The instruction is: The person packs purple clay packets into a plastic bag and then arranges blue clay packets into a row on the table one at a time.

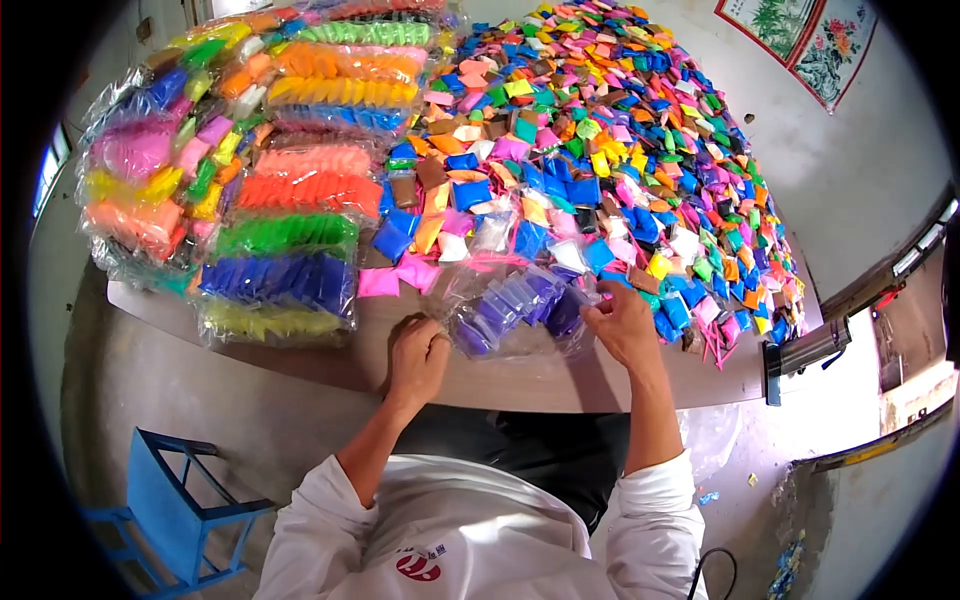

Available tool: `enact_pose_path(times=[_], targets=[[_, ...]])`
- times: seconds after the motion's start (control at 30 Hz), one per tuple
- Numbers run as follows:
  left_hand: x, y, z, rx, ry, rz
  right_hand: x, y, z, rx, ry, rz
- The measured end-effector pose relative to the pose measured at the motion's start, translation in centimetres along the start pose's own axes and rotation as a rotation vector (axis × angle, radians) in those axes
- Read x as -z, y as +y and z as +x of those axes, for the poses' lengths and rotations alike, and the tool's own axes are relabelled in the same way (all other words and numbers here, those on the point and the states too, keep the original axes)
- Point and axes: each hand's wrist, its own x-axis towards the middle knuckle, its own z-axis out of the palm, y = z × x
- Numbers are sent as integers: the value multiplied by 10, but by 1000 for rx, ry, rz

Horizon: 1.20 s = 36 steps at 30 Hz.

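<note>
In front of me on the table lies a clear plastic bag (470,290) with a row of purple packets (515,305) inside. My right hand (622,325) is at the bag's right side, its fingers closed on the plastic edge beside the packets. On the left, my left hand (418,358) rests with curled fingers close to the bag's left edge; whether it grips any plastic is hidden. Just beyond the bag, loose pink packets (415,272) and a blue packet (530,240) lie at the near edge of a large heap.
A big heap of small coloured packets (600,150) covers the back and right of the table (480,385). Filled clear bags sorted by colour (280,280) are stacked at the left. A blue chair (175,510) stands on the floor at left.
</note>
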Motion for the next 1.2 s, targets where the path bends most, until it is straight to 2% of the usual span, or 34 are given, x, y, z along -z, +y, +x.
enact_pose_path(times=[0.13, 0.2, 0.3, 0.43, 0.5, 0.53, 0.63, 0.73, 0.8, 0.83, 0.9, 0.93, 1.0, 1.03, 1.1, 1.2], targets=[[2, -2, 0, 57, -27, -22, 0, 14, -7, 39, -37, 90], [3, -5, -2, 86, -54, -38, 12, 8, -20, -36, -58, 324], [6, -4, -6, 97, -72, -63, 20, 6, -36, -65, -102, 440], [11, 2, -12, 70, -80, -54, 13, 18, -59, -75, -89, 541], [11, 3, -14, 57, -103, -29, 6, 23, -70, -81, -71, 739], [11, 4, -15, 37, -92, -21, 5, 21, -76, -84, -69, 737], [13, 8, -17, 10, -89, -5, 5, 19, -89, -186, -37, 810], [11, 5, -18, 1, -86, 2, 6, 24, -93, -240, -20, 770], [10, 4, -19, 1, -80, 1, 10, 10, -97, -121, 251, 568], [11, 5, -19, -6, -82, 5, 13, 2, -97, -121, 252, 568], [11, 6, -19, -14, -86, 9, 20, -16, -95, 158, 398, 354], [12, 5, -19, -14, -85, 11, 23, -27, -92, 158, 399, 355], [12, 5, -19, -19, -80, 12, 28, -44, -81, 123, 21, 499], [11, 5, -19, -17, -80, 8, 29, -44, -73, 124, 23, 500], [11, 5, -18, -16, -78, 4, 26, -36, -53, 309, -209, 50], [11, 3, -20, -1, -80, 6, 17, -17, -30, 335, -208, -108]])
